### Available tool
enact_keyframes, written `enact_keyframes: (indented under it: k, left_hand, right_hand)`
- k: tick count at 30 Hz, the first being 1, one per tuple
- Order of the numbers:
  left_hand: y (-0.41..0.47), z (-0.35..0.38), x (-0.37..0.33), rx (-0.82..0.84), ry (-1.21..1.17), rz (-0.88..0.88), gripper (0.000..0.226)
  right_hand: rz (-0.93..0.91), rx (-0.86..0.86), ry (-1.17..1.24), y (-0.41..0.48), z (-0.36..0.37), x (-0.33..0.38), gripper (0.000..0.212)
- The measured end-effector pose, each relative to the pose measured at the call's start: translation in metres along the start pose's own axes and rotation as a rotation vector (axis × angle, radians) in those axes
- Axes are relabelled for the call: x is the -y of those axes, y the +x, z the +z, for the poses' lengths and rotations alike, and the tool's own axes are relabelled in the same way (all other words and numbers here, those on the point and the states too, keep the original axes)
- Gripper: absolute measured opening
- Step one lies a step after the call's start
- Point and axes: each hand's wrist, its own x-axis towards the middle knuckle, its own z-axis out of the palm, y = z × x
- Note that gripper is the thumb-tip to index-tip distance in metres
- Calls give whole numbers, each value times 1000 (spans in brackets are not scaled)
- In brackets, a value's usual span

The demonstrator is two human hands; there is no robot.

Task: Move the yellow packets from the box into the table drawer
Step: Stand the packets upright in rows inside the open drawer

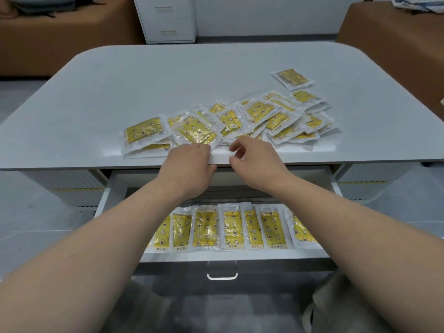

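Observation:
Several yellow packets (pixel 254 118) in clear wrappers lie in a loose heap on the white table (pixel 149 78), near its front edge. One more packet (pixel 292 78) lies apart, farther back on the right. The drawer (pixel 240 255) under the table stands pulled out, with a row of several yellow packets (pixel 230 228) lined up inside. My left hand (pixel 189 169) reaches over the front edge, its fingertips at the edge of a packet (pixel 195 132) in the heap. My right hand (pixel 254 157) hovers beside it with fingers loosely curled and nothing in them. No box is in view.
A white filing cabinet (pixel 168 18) stands behind the table. Brown sofas sit at the back left (pixel 60 39) and right (pixel 394 44). The drawer's metal handle (pixel 222 276) faces me, and my lap is below it.

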Motion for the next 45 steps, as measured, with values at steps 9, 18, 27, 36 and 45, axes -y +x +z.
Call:
enact_keyframes:
  k: [9, 18, 27, 36, 45]
  left_hand:
    - [-6, -4, 1, -70, -98, -75, 35]
    - [2, -3, 20, -164, 10, -255, 47]
    - [7, 13, 39, 99, 30, -499, 82]
    - [2, 1, 25, 14, 159, -374, 58]
    - [2, -5, 24, -50, 30, -334, 51]
  right_hand:
    - [27, -34, 90, 0, 5, 1, 34]
    - [-182, 198, -207, -10, 11, 4, 67]
    - [-201, 343, -347, -15, 22, 3, 81]
    - [-252, 206, -458, -14, 34, 5, 61]
    - [-272, -133, -269, -15, 36, 8, 44]
